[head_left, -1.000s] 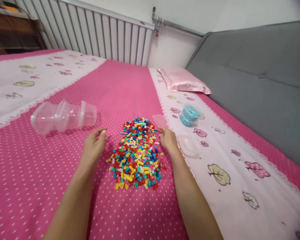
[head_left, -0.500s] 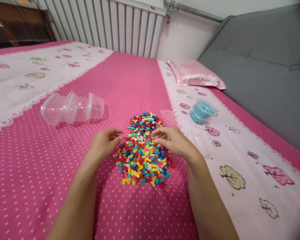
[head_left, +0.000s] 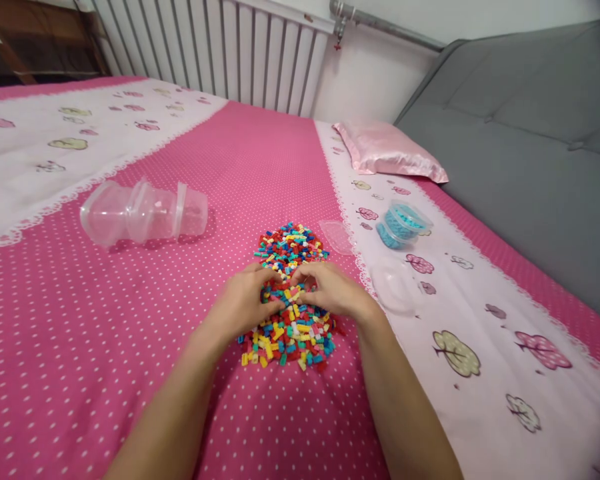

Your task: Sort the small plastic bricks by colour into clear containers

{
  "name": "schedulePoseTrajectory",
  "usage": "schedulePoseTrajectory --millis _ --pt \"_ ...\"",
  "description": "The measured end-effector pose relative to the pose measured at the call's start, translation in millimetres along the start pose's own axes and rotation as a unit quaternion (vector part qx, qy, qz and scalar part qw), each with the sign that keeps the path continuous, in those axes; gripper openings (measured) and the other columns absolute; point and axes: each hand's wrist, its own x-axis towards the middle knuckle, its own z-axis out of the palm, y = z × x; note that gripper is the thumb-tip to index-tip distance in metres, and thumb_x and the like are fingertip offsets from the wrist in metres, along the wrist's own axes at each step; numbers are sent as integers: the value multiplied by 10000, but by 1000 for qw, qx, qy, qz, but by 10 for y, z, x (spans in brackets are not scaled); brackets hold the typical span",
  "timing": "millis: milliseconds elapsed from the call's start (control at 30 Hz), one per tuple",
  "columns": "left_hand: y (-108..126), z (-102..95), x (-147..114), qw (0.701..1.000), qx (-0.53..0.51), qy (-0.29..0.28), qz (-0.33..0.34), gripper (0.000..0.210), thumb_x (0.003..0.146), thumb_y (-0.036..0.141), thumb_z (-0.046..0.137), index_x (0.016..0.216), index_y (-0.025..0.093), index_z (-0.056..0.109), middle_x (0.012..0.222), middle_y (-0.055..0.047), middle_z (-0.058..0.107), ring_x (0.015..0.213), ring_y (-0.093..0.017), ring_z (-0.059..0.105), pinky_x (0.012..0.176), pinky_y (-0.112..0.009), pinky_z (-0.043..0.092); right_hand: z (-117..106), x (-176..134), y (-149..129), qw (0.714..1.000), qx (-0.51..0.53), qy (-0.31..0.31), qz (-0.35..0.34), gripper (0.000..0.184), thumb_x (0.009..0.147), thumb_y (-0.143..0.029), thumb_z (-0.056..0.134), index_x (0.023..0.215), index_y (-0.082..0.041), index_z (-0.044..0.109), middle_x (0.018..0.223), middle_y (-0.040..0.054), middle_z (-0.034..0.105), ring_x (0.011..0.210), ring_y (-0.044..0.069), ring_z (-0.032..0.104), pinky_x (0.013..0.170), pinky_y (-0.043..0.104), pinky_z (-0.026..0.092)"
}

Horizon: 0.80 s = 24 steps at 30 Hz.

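A heap of small building bricks [head_left: 290, 333] in red, yellow, blue, teal, pink and white lies on the pink dotted bed cover. My left hand [head_left: 247, 300] reaches into the heap's left side, thumb and fingers curved and apart. From the right, my right hand [head_left: 330, 287] is over the middle of the heap, its thumb held away from the bent fingers. Both hands face each other with loose bricks between them, and neither visibly holds one. Some fingertips are hard to separate from the bricks.
Nested clear plastic tubs [head_left: 145, 213] lie on their side at the left. Right of the heap are a flat clear lid [head_left: 337, 237], another clear round lid [head_left: 393, 287] and stacked tubs with turquoise pieces [head_left: 403, 225]. A pink pillow [head_left: 390, 150] rests by the grey headboard [head_left: 525, 113].
Both hands have moved inward over the heap and are closer together; my left hand went right, from beside the bricks to among them. The view has shifted slightly.
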Motion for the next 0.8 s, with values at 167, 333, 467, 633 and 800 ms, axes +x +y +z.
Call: schedulePoseTrajectory --millis 167,333,467,633,800 --pt "-53 0 33 997 22 62 -39 163 734 253 519 820 205 648 747 -48 618 686 -201 564 655 -302 404 -65 -4 80 998 -1 26 62 133 681 -149 636 810 -178 651 684 -17 618 623 98 529 583 207 373" --pt "-109 -46 41 994 26 74 -82 166 719 248 517 782 215 668 701 -44 630 644 -207 564 626 -305 403 -82 15 196 994 13 58 94 114 705 -156 610 808 -184 651 701 -7 646 637 110 576 609 218 416" --pt "-134 -52 42 993 -3 79 -91 205 730 258 484 798 225 674 710 -37 648 653 -206 572 642 -305 413 -88 21 250 989 6 100 106 177 720 -128 579 862 -201 657 838 15 680 758 137 617 695 247 452" --pt "-115 -62 52 988 -48 103 -103 272 747 283 446 859 213 683 758 -44 666 680 -206 582 658 -301 426 -115 3 199 987 3 132 90 297 749 -129 546 1007 -242 638 1000 22 667 845 158 619 786 296 459" --pt "-84 -81 47 980 -71 145 -113 345 756 293 411 959 212 678 731 -28 648 701 -195 570 674 -291 427 -89 6 91 998 29 48 10 351 699 -81 582 998 -253 647 917 3 667 787 134 605 736 269 457"
